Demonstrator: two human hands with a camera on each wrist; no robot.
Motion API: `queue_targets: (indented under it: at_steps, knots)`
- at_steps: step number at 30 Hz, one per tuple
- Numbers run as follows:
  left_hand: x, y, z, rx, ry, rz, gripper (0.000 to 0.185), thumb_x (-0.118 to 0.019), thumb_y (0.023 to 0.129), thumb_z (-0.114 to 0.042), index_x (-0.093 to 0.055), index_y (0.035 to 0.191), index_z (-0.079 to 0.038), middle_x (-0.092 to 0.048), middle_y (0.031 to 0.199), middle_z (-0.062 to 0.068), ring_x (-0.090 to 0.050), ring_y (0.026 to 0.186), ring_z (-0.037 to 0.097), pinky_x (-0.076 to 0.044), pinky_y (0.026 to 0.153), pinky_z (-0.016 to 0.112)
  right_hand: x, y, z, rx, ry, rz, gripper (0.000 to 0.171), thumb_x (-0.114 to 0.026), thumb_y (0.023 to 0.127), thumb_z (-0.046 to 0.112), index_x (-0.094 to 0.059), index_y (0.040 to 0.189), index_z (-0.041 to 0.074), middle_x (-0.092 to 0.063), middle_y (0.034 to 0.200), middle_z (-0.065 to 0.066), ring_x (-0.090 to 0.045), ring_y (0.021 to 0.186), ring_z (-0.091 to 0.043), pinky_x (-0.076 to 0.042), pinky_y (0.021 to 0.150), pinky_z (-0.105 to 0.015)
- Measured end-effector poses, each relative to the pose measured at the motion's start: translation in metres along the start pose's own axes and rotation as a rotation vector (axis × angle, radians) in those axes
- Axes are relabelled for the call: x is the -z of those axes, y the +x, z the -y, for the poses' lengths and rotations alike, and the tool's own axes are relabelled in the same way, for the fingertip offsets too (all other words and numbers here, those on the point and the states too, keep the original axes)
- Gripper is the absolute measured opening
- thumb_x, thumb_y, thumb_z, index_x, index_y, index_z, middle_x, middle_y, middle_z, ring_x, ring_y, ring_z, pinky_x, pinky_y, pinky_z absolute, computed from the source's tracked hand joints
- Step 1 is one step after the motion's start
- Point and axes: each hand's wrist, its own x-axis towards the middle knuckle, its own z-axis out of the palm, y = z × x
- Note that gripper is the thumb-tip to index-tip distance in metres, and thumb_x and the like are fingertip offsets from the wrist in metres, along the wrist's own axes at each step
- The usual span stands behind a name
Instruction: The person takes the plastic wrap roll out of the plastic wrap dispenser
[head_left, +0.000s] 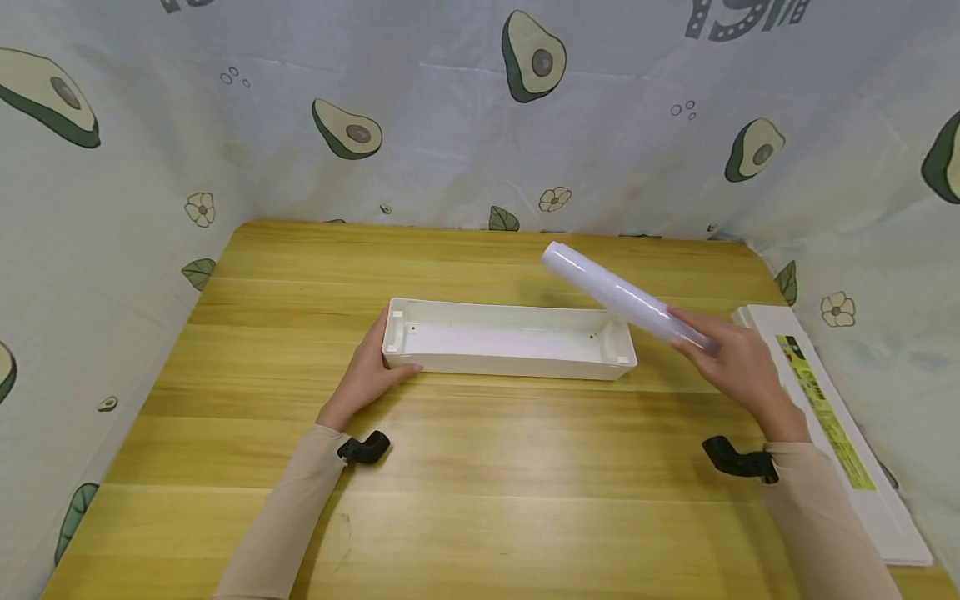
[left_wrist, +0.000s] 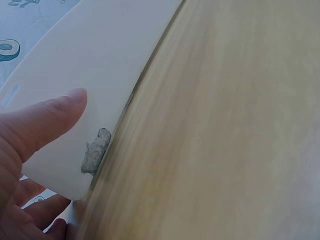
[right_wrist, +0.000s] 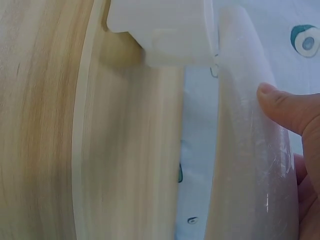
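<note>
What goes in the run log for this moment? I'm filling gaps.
left hand: holds white tray end | right hand: grips film roll, tilted above tray's right end | lid: flat, table's right edge

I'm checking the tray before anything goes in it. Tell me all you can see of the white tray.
The white tray is a long, shallow, open-topped box of what looks like plastic, holding nothing. It lies flat across the middle of the wooden table. The left hand grips its left end. A grey smudge marks its outer wall near that corner.
</note>
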Motion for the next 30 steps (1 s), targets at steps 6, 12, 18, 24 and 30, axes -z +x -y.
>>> queue_targets:
  at_steps: [6, 12, 18, 24, 30]
  knots:
    - [0.001, 0.0, -0.002, 0.004, 0.001, -0.001, 0.104, -0.077, 0.076, -0.017, -0.006, 0.152, -0.015, -0.026, 0.154, 0.014, -0.027, 0.141, 0.032, -0.023, 0.116, 0.051, 0.002, -0.005, -0.003, -0.03, -0.001, -0.019, 0.046, -0.071, 0.081, 0.016, -0.06, 0.125, 0.008, -0.066, 0.108, -0.027, -0.064, 0.08, -0.041, -0.047, 0.063, -0.053]
    - [0.001, -0.001, -0.002, 0.002, -0.005, 0.002, 0.105, -0.077, 0.076, -0.017, -0.005, 0.152, -0.014, -0.026, 0.154, 0.014, -0.026, 0.141, 0.032, -0.022, 0.116, 0.051, 0.003, -0.008, -0.005, -0.031, -0.012, -0.046, 0.049, -0.074, 0.077, 0.01, -0.061, 0.124, 0.006, -0.066, 0.104, -0.029, -0.064, 0.075, -0.041, -0.047, 0.06, -0.053]
    - [0.001, -0.001, -0.001, 0.0, 0.006, -0.003, 0.105, -0.078, 0.076, -0.016, -0.005, 0.152, -0.012, -0.026, 0.154, 0.015, -0.027, 0.141, 0.033, -0.023, 0.116, 0.051, 0.002, -0.011, -0.007, -0.042, -0.032, -0.076, 0.047, -0.074, 0.077, 0.011, -0.062, 0.122, 0.005, -0.067, 0.101, -0.029, -0.063, 0.071, -0.041, -0.046, 0.058, -0.053]
    - [0.001, -0.001, -0.002, 0.006, 0.004, -0.002, 0.104, -0.077, 0.077, -0.016, -0.006, 0.152, -0.012, -0.025, 0.154, 0.014, -0.027, 0.141, 0.032, -0.023, 0.116, 0.051, 0.001, -0.014, -0.011, -0.053, -0.059, -0.109, 0.049, -0.075, 0.075, 0.01, -0.062, 0.122, 0.006, -0.068, 0.094, -0.03, -0.061, 0.065, -0.04, -0.041, 0.05, -0.043]
    - [0.001, -0.001, -0.002, 0.003, -0.003, 0.002, 0.105, -0.077, 0.077, -0.016, -0.005, 0.152, -0.014, -0.026, 0.154, 0.015, -0.028, 0.14, 0.033, -0.024, 0.115, 0.052, -0.002, -0.021, -0.014, -0.11, -0.055, -0.107, 0.045, -0.071, 0.081, 0.017, -0.061, 0.123, 0.007, -0.067, 0.091, -0.032, -0.058, 0.059, -0.038, -0.035, 0.047, -0.033]
